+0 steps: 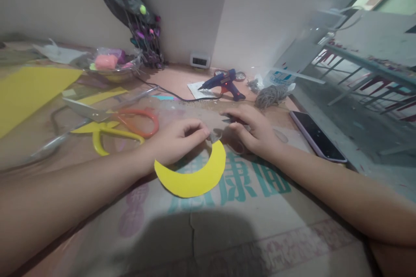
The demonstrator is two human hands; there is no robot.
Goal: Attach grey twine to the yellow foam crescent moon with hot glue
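My left hand (pixel 186 138) is closed in a pinch at a small tuft of grey yarn (pixel 213 136). That tuft sits at the upper tip of a yellow paper crescent (pixel 191 181), which curves below the hand. To its right, my right hand (pixel 255 132) is closed around a small dark pointed tool (pixel 229 119), mostly hidden by the fingers; its exact kind cannot be made out. Both hands are above a printed cardboard sheet (pixel 208 233).
Orange-handled scissors (pixel 138 122) and yellow-handled scissors (pixel 97 138) lie left. Behind are a blue glue gun (pixel 224 83) with a lit red light, a grey yarn bundle (pixel 271 95), and a bowl of clay (pixel 110 73). A phone (pixel 316 136) rests right, yellow paper (pixel 32 93) far left.
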